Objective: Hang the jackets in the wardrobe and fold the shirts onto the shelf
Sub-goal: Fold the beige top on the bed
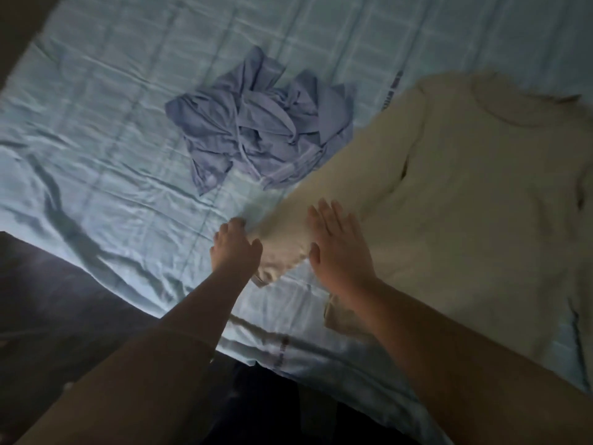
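Head view, dim room, pale blue bedsheet [96, 139], cream shirt [465, 187], crumpled blue shirt [260, 123]

The bed sheet [96, 139] is pale blue with a faint check of lighter and darker lines and a few short dark dashes. The crumpled shirt [256, 130] is plain lavender-blue; the long-sleeved shirt [465, 187] is plain cream.

Single head-worn wide-angle view, facing forward and down, close above the bed [106, 130]
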`<state>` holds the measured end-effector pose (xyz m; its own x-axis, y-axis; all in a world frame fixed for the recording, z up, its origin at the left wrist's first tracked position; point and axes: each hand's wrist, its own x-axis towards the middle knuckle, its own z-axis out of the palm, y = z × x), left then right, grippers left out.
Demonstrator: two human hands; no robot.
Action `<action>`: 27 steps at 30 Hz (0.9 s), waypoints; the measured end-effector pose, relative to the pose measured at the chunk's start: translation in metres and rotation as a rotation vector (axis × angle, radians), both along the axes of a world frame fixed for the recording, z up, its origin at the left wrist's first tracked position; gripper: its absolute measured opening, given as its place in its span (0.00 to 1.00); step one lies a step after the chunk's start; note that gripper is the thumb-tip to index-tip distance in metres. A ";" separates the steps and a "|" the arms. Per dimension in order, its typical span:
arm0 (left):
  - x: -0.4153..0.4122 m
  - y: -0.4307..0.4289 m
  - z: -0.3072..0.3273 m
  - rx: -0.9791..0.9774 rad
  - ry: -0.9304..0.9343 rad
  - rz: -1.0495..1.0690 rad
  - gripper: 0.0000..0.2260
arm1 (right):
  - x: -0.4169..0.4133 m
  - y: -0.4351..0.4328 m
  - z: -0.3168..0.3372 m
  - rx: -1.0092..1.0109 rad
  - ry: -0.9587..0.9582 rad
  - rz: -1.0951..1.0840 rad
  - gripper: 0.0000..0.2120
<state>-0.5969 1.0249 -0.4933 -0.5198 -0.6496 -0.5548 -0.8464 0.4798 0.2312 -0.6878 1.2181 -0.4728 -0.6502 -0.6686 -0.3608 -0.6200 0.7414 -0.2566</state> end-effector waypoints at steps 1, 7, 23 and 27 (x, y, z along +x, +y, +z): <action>0.001 -0.008 0.000 0.077 -0.061 0.024 0.22 | 0.001 -0.011 -0.004 0.027 -0.015 0.017 0.32; -0.004 -0.051 0.026 0.642 0.057 -0.064 0.04 | 0.008 -0.060 -0.014 0.085 -0.026 -0.002 0.30; -0.128 -0.189 0.123 1.172 0.769 0.242 0.02 | -0.079 -0.221 0.048 -0.200 0.123 -0.418 0.30; -0.137 -0.208 0.120 1.213 0.874 0.289 0.02 | -0.094 -0.247 0.051 -0.206 0.171 -0.480 0.31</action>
<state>-0.7343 0.8165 -0.3735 -0.8965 -0.1756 -0.4068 -0.2683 -0.5156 0.8138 -0.7814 0.9714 -0.4221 -0.9374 -0.3284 -0.1158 -0.2706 0.8963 -0.3515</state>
